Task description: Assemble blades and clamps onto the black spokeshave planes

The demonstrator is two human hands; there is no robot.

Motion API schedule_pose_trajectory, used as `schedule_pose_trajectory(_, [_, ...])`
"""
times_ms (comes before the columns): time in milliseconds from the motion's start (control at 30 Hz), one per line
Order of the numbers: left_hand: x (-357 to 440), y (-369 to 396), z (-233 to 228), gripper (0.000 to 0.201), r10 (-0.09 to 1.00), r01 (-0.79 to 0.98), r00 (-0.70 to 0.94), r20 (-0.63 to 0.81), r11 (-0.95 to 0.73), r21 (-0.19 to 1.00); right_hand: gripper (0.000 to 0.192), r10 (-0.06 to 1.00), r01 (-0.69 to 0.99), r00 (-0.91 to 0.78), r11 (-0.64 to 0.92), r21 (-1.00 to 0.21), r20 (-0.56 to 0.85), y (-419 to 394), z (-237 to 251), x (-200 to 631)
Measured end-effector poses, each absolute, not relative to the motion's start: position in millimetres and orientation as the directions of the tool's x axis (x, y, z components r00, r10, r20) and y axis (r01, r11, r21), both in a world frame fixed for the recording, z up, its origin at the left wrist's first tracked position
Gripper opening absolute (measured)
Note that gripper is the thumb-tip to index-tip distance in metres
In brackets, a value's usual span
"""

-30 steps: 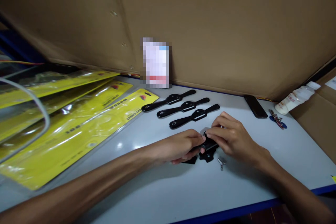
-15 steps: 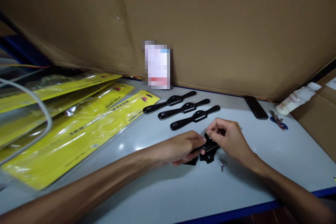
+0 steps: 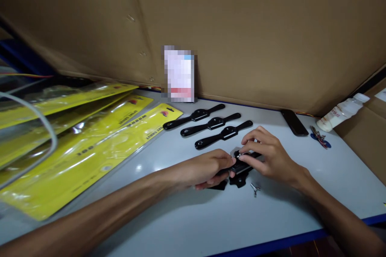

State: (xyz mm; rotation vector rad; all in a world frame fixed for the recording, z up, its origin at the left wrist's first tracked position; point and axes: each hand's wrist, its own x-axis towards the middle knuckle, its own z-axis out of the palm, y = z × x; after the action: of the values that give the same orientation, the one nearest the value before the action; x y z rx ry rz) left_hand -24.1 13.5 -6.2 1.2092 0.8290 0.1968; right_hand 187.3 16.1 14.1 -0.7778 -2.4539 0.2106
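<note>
My left hand [image 3: 215, 166] is closed around the handle of a black spokeshave [image 3: 243, 167], held low over the table at centre right. A pale metal blade [image 3: 235, 150] shows at its middle. There my right hand [image 3: 265, 152] pinches a small silver screw [image 3: 238, 155] between thumb and forefinger, other fingers raised; the fingers partly hide it. Under the tool lie black flat plates [image 3: 239, 180], partly covered. Just right of them are small silver screws [image 3: 255, 188]. Beyond my hands, three black spokeshave bodies [image 3: 224, 134] lie side by side.
Yellow blister packs [image 3: 120, 148] overlap on the left, with a pale cable [image 3: 45, 116] before them. A blurred card [image 3: 180, 74] leans on the cardboard wall [image 3: 241, 36]. At right lie a black phone [image 3: 294, 122], keys [image 3: 320, 137] and a plastic bottle [image 3: 343, 112].
My right hand's fingers have spread and lifted, with thumb and forefinger still at the tool's middle. My left hand keeps its grip, almost in the same spot.
</note>
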Motion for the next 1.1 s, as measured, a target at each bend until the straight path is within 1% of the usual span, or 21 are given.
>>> schedule_pose_trajectory(100, [-24,13,-6,0.038,0.557,0.280,0.705,-0.439,0.349,0.894,0.019,0.547,0.537,-0.686,0.825,-0.173,0.479,11,10,181])
schedule_pose_trajectory(167, [-23,12,-6,0.041,0.566,0.274,0.708,-0.422,0.331,0.903,0.025,0.542,0.559,-0.676,0.819,-0.132,0.500,7,10,177])
schedule_pose_trajectory(200, [-23,12,-6,0.042,0.566,0.273,0.709,-0.420,0.328,0.904,0.027,0.544,0.557,-0.662,0.818,-0.147,0.516,6,11,176])
schedule_pose_trajectory(233, [-23,12,-6,0.042,0.565,0.274,0.710,-0.420,0.328,0.904,0.029,0.553,0.548,-0.642,0.815,-0.186,0.531,5,12,175])
schedule_pose_trajectory(333, [-24,13,-5,0.043,0.559,0.276,0.712,-0.425,0.334,0.901,0.032,0.598,0.483,-0.595,0.800,-0.356,0.537,3,17,174])
schedule_pose_trajectory(367, [-24,13,-5,0.043,0.556,0.280,0.712,-0.429,0.336,0.899,0.031,0.607,0.467,-0.594,0.795,-0.388,0.527,4,17,174])
schedule_pose_trajectory(433, [-24,13,-5,0.042,0.556,0.291,0.705,-0.440,0.339,0.895,0.029,0.614,0.482,-0.598,0.789,-0.381,0.516,5,16,176])
schedule_pose_trajectory(567, [-24,12,-5,0.039,0.566,0.292,0.687,-0.456,0.359,0.886,0.030,0.634,0.606,-0.559,0.752,-0.258,0.534,9,9,179])
schedule_pose_trajectory(667, [-24,13,-6,0.037,0.563,0.291,0.691,-0.453,0.358,0.887,0.032,0.623,0.611,-0.553,0.755,-0.239,0.553,9,8,180])
schedule_pose_trajectory(800, [-24,13,-7,0.038,0.561,0.320,0.688,-0.461,0.337,0.886,0.034,0.598,0.536,-0.580,0.792,-0.293,0.553,7,11,179])
schedule_pose_trajectory(900, [-26,13,-6,0.041,0.553,0.329,0.695,-0.459,0.323,0.887,0.035,0.617,0.504,-0.569,0.784,-0.363,0.543,6,13,179])
schedule_pose_trajectory(1033, [-26,12,-4,0.041,0.566,0.306,0.696,-0.443,0.325,0.895,0.023,0.671,0.514,-0.537,0.741,-0.432,0.511,8,16,181])
schedule_pose_trajectory(1100, [-26,12,-4,0.041,0.567,0.301,0.695,-0.443,0.330,0.895,0.021,0.667,0.508,-0.557,0.745,-0.432,0.495,9,18,182])
